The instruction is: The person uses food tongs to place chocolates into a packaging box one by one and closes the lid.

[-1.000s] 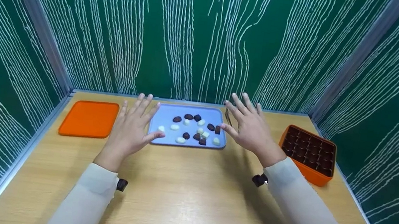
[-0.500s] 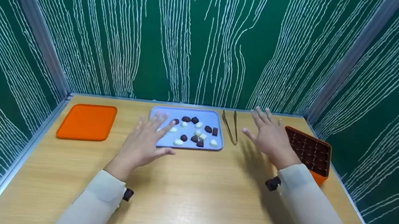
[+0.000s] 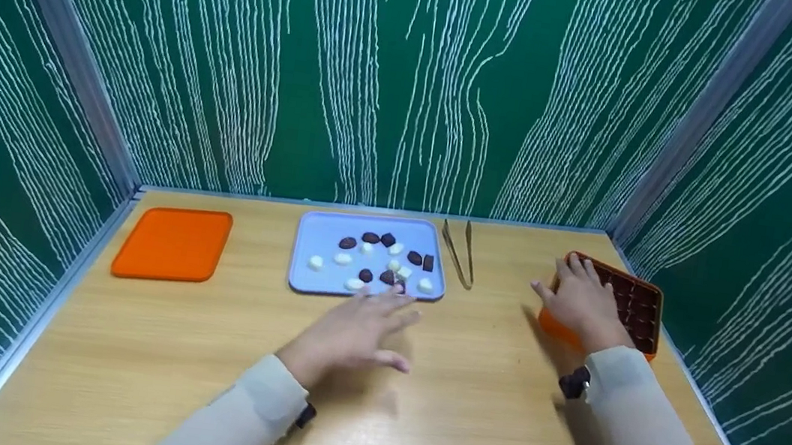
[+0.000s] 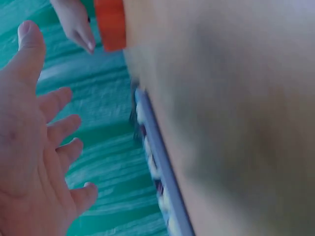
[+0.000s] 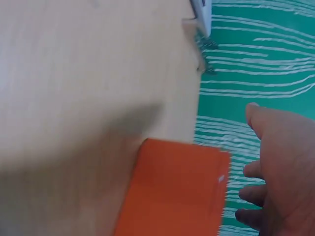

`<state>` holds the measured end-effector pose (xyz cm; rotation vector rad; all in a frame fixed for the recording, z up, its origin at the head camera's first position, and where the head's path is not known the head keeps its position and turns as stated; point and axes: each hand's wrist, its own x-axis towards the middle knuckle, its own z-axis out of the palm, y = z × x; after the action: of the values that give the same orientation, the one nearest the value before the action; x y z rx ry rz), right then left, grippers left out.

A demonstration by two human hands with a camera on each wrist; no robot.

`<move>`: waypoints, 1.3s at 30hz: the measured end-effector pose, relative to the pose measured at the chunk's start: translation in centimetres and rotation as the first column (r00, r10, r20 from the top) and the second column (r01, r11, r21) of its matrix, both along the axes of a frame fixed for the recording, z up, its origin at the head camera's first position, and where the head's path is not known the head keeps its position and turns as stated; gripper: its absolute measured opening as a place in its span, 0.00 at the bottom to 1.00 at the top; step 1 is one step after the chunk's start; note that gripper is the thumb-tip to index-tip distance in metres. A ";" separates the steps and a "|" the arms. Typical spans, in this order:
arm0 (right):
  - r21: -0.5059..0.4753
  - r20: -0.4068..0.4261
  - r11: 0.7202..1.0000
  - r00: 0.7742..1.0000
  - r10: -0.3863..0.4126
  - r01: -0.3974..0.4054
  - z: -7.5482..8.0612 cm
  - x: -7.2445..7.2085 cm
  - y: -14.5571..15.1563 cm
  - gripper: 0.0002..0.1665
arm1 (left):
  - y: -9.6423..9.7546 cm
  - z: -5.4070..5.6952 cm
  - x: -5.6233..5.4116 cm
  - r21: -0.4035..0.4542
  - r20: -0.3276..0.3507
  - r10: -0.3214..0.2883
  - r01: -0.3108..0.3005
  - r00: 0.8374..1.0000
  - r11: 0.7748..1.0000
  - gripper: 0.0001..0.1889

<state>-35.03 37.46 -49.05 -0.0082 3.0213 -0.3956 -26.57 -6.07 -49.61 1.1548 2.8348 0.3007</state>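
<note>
My right hand (image 3: 586,306) is over the near-left part of an orange box (image 3: 555,328) with a dark brown compartmented insert (image 3: 645,314). In the right wrist view its slightly bent fingers appear above the box wall (image 5: 172,189), and I cannot tell whether they touch it. My left hand (image 3: 352,330) hovers over the table in front of a light blue tray (image 3: 319,232), fingers spread and holding nothing. On the tray lie several dark and white chocolates (image 3: 371,237). The left fingertips cover part of its front rim.
Right of the tray lie thin tongs (image 3: 467,278), their arms spread toward the back wall. A flat orange lid (image 3: 172,244) rests at the left of the wooden table (image 3: 195,379). Green walls (image 3: 336,94) with white lines enclose the back and sides.
My right hand has moved right, from beside the tray to over the orange box. My left hand has come right and nearer, uncovering the lid and the tray's left side.
</note>
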 end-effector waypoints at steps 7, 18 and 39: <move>0.004 0.095 0.999 0.995 -0.040 0.040 -0.9 -0.2 0.7 0.61 | 2.1 -1.2 0.5 -0.012 0.048 -0.040 0.040 0.998 0.999 0.47; 0.031 0.170 0.999 0.985 -0.011 0.006 -0.5 2.1 -1.6 0.67 | 1.2 -2.0 0.9 -0.041 0.028 -0.037 0.038 0.999 0.998 0.47; 0.107 0.178 0.961 0.955 0.235 -0.256 1.0 9.3 -14.2 0.66 | -4.0 -0.8 0.8 0.049 0.175 0.065 -0.075 0.982 0.996 0.40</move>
<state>-25.69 23.23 -48.10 -0.3240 2.8288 -0.1686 -25.80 -10.02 -50.41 0.9862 2.7341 0.4625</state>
